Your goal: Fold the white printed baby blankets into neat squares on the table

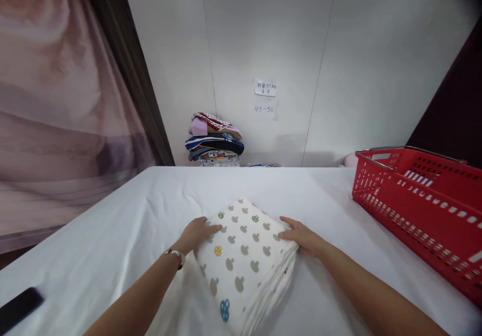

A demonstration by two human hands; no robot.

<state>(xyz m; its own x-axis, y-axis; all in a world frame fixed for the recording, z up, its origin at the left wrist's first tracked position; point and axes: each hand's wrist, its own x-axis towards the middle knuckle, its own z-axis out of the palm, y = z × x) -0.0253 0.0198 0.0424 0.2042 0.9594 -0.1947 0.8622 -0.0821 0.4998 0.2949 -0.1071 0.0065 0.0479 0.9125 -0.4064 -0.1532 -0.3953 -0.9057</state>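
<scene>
A thick folded cloth [248, 255], white with grey, green, yellow and blue mushroom prints, lies turned cornerwise on the white-covered table. My left hand [198, 233], with a bracelet [176, 256] at the wrist, holds its left corner, the thumb on top. At the right corner my right hand [301, 236] grips the layered edge, thumb and a finger showing over it. Several layers show along the lower right side. The fingertips under the cloth are hidden.
A red plastic basket [417, 215] with metal handles stands on the right of the white tablecloth [124, 230]. Folded fabrics [215, 140] are piled past the far edge. A black phone-like object [18, 310] lies at the near left. A pink curtain [60, 105] hangs left.
</scene>
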